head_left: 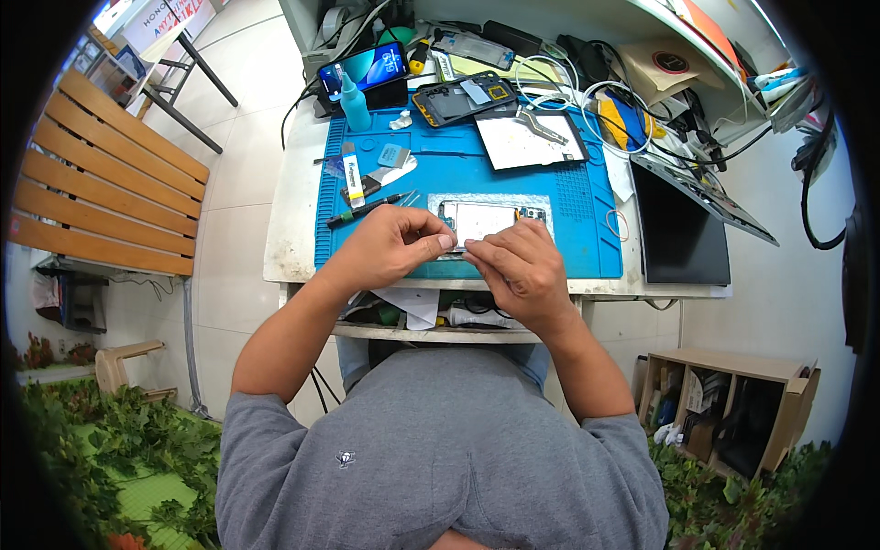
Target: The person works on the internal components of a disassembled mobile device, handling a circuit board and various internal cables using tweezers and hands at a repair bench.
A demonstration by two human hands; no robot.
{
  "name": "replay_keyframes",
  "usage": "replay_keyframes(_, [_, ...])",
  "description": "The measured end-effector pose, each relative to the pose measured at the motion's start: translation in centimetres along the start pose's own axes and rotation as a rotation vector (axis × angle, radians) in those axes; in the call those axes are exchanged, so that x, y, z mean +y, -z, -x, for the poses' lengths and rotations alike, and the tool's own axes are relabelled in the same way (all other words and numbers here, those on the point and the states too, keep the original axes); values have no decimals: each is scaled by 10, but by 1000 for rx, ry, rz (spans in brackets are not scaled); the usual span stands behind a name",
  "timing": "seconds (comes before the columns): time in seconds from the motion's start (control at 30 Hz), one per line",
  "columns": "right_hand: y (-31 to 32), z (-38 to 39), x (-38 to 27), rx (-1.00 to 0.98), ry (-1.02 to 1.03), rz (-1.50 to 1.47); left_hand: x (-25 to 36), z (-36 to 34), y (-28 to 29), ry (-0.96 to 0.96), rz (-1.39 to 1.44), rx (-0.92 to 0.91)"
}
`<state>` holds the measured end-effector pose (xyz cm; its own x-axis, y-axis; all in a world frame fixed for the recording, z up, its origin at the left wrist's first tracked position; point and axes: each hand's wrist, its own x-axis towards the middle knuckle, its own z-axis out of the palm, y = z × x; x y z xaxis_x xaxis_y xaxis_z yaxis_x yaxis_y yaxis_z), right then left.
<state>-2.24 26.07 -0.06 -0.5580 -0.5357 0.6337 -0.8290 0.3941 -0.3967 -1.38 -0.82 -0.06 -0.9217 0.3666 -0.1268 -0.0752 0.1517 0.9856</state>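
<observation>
An opened smartphone lies on bubble wrap, on the blue repair mat, its inner parts bare. At its near left corner, my left hand has thumb and index finger pinched together. My right hand is closed in a pinch just to the right, over the phone's near edge. The fingertips almost meet, and whatever lies between them is too small or hidden to make out. Left of the phone are a screwdriver and a small glue tube.
Behind lie a light blue squeeze bottle, a lit phone, a black phone frame and a white pad with a metal tool. A dark screen panel stands right. Cables clutter the back right. An open drawer is below.
</observation>
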Motion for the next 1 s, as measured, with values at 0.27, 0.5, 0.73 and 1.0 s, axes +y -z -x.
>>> replay_keyframes(0.27, [3, 2, 1, -44, 1, 40, 8, -1, 0, 20, 18, 4])
replay_keyframes(0.5, [-3, 9, -8, -55, 8, 19, -1, 8, -7, 98, 33, 31])
replay_keyframes(0.73, [-20, 16, -4, 39, -6, -67, 1, 7, -8, 170, 63, 39])
replay_keyframes(1.0, [-30, 19, -3, 68, -124, -82, -6, 6, -6, 155, -18, 96])
